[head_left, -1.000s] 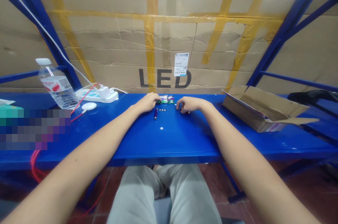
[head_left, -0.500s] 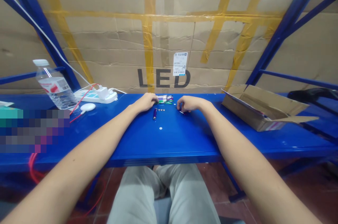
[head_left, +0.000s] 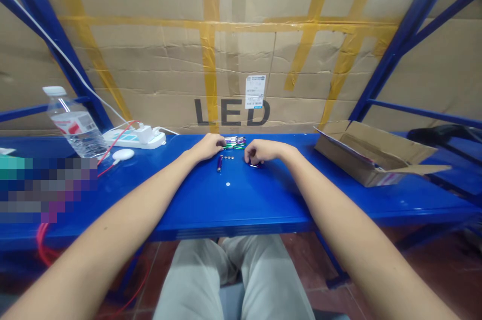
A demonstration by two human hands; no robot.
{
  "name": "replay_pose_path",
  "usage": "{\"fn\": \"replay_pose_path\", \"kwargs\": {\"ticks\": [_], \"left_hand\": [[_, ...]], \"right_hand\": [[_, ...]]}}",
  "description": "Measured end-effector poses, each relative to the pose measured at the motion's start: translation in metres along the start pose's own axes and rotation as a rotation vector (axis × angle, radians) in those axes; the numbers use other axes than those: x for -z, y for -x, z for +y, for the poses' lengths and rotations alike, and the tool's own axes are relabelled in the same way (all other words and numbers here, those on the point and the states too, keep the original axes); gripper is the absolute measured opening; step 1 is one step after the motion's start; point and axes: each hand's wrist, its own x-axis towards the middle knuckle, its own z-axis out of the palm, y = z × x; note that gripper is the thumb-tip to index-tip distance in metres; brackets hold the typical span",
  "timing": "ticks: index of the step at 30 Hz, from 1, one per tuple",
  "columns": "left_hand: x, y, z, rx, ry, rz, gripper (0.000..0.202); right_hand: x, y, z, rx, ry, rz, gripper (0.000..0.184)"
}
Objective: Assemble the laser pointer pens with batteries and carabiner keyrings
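The counter [head_left: 259, 204] looks smooth and glossy. The slim tubes [head_left: 235, 142] have a shiny, metallic finish. The open box [head_left: 341, 159] is matt cardboard.

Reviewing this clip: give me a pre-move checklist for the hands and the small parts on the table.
1. Left hand at the shiny tubes: ok, at their left end.
2. Right hand's grip on the dark piece: cannot tell, fingers hide it.
3. Single dark tube apart from both hands: ok.
4. Small round pieces uncovered: ok.
5. Pale disc grouped with those pieces: not ok, it lies apart.
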Motion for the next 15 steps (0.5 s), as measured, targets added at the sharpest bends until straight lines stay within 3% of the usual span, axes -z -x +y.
{"fn": "replay_pose_path", "kwargs": {"ticks": [10, 15], "left_hand": [[0.001, 0.001, 0.004, -0.005, -0.016, 0.014, 0.021], [0.001, 0.001, 0.008, -0.032, -0.041, 0.052, 0.021]], "right_hand": [[0.001, 0.000, 0.001, 0.027, 0.004, 0.020, 0.029], [0.002, -0.007, 0.011, 0.017, 0.050, 0.399, 0.024]]}}
